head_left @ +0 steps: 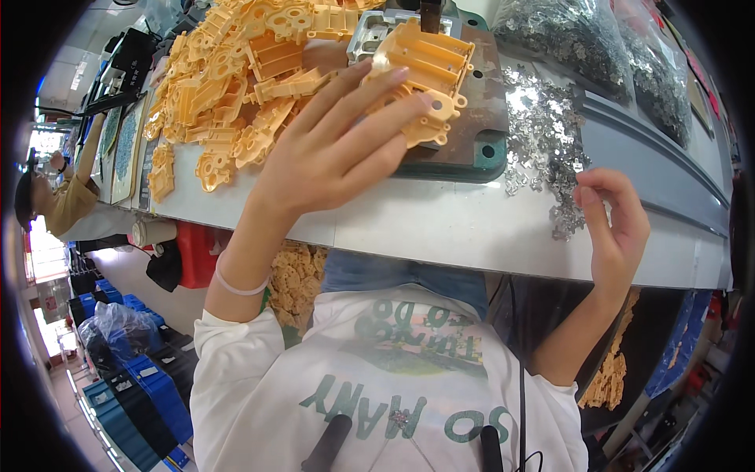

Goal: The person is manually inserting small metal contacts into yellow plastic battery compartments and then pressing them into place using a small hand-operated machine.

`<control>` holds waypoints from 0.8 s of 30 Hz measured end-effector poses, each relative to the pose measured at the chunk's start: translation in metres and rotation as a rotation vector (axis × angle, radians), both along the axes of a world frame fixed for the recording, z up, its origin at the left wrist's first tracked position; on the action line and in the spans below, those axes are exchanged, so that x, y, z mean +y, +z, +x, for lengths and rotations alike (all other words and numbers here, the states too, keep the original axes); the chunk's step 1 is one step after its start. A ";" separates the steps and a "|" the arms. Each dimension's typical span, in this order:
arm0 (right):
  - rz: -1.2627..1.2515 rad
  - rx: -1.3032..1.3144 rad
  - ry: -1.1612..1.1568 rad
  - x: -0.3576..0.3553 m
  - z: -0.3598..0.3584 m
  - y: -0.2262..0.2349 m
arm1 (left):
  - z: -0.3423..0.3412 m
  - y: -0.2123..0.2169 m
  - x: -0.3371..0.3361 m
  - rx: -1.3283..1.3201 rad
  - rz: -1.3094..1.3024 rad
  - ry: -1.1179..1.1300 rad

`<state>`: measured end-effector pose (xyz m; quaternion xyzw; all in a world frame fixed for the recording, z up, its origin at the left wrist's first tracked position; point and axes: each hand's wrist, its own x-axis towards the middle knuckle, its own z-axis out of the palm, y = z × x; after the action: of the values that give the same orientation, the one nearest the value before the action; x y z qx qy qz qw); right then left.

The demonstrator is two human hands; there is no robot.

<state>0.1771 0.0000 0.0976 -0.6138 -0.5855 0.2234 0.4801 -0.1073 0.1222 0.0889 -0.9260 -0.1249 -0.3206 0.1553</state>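
Observation:
My left hand [334,149] grips a yellow plastic housing [429,63], its fingers laid over the near left side and its thumb hidden. The housing is over the dark green base [481,118] of a press, beside a silver metal fixture [364,35]. A dark vertical tool [430,14] comes down at the housing's far edge. At the right, my right hand [617,224] pinches a small shiny metal clip [578,167] between thumb and forefinger. That hand is at the near right edge of a loose pile of similar clips [543,126].
A heap of yellow housings [212,86] covers the table's left side. Clear bags of metal clips [566,35] stand at the far right, by a grey panel [653,149]. Another person [67,193] sits at the far left. Yellow parts [299,283] fill a container below the table edge.

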 end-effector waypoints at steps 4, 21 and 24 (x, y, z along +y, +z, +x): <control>-0.008 -0.013 0.001 -0.002 -0.003 0.000 | 0.000 0.002 -0.004 -0.088 -0.082 -0.027; -0.056 0.624 0.504 -0.004 -0.093 0.004 | -0.005 0.013 -0.110 -1.371 -1.672 0.011; -0.082 0.646 0.519 -0.006 -0.099 0.004 | -0.010 0.013 -0.117 -1.496 -1.703 -0.079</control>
<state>0.0783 -0.0062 0.1014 -0.3628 -0.5307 0.5411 0.5422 -0.1172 0.0055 0.1018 -0.3095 -0.3347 -0.6090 -0.6491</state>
